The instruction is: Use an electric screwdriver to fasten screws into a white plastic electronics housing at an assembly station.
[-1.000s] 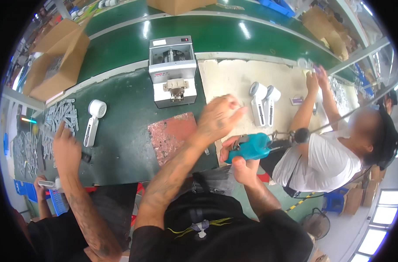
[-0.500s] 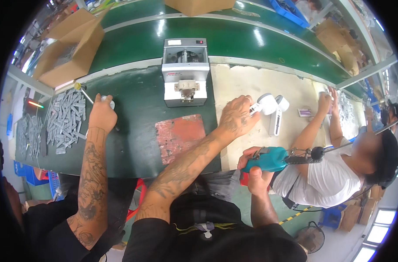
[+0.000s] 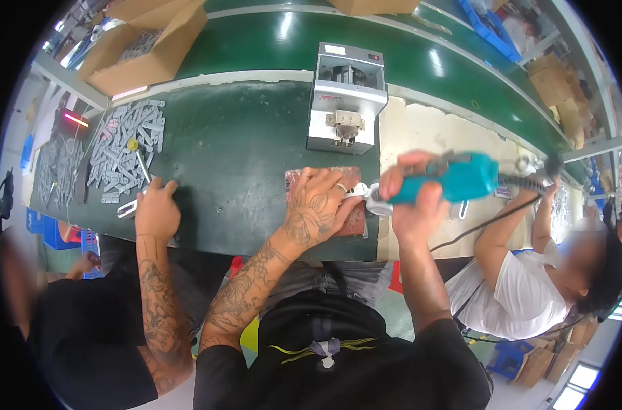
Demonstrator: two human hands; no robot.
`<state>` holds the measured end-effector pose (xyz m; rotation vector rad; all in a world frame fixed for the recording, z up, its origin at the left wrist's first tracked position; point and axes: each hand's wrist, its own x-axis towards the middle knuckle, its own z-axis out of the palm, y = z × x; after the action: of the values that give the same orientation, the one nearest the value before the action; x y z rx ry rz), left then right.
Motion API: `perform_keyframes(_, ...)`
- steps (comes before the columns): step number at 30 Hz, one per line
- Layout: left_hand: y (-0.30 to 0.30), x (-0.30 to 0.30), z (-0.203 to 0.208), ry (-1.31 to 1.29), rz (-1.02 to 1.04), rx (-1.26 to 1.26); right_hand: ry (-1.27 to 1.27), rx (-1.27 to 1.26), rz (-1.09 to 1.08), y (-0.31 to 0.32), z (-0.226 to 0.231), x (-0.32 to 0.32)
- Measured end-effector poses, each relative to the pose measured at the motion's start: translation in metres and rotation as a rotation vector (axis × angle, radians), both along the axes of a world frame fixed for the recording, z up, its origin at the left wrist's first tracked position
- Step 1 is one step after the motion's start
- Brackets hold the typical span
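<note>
My left hand [image 3: 315,207] presses a white plastic part with a round head [image 3: 380,203] against the worn red pad [image 3: 356,225]. My fingers close around its narrow end. In my right hand [image 3: 418,208] is a teal power screwdriver [image 3: 454,180], held sideways with its tip end close to the part's round head. The tip itself is hidden by my fingers and slightly blurred. Another white part [image 3: 463,209] lies on the pale sheet just beyond the right forearm, partly covered by the tool.
Behind the pad stands a grey-and-white machine [image 3: 345,102]. At left, a co-worker's hand [image 3: 157,210] holds a tool beside a heap of grey plastic pieces [image 3: 128,143]. A co-worker in a white shirt [image 3: 529,294] sits at right. A dark cord [image 3: 475,222] crosses near my right forearm.
My left hand has brought a white part from the pale sheet left onto the red pad. My right hand has raised the screwdriver from near my body up to the part.
</note>
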<state>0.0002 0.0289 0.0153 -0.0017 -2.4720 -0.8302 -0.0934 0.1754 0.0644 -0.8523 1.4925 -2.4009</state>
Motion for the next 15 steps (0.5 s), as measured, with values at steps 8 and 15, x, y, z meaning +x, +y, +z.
perform_keyframes(8, -0.028, -0.011, -0.022, -0.033, 0.003, -0.014, 0.203, 0.097, -0.137, -0.086, 0.003, -0.052)
perform_keyframes(15, -0.026, -0.005, -0.019, -0.018, -0.014, -0.079, 0.242, 0.084, -0.047, -0.098, -0.018, -0.063)
